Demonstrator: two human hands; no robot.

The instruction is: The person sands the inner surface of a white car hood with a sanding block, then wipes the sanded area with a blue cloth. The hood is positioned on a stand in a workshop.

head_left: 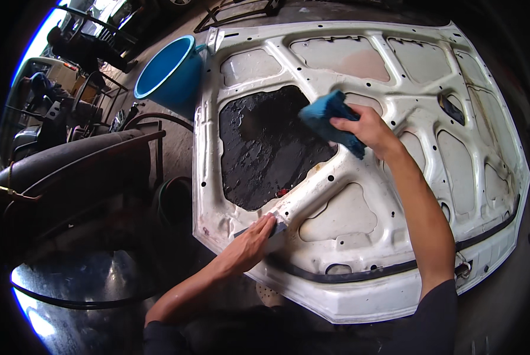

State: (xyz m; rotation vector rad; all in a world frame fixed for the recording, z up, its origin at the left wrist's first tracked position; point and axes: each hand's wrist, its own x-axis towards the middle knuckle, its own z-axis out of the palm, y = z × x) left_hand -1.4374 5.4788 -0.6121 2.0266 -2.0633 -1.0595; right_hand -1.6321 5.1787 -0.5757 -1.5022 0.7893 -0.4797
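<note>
A white car hood (336, 160) lies with its ribbed inner side up before me. In one of its left recesses is a rough, wet-looking black area (265, 148), with a small red spot at its lower edge. My left hand (253, 242) presses a piece of grey sandpaper (277, 229) onto the hood's frame near the front left, its fingers together. Above the black area's right side, my right hand (365, 129) grips a bunched blue cloth (330, 115). Whether the cloth touches the hood cannot be made out.
A blue bucket (169, 71) stands against the hood's far left side. Left of the hood are a dark curved panel (87, 157) and a shiny dark sheet (93, 278). A black rubber strip (359, 276) runs along the hood's near edge. Metal frames and clutter fill the far left.
</note>
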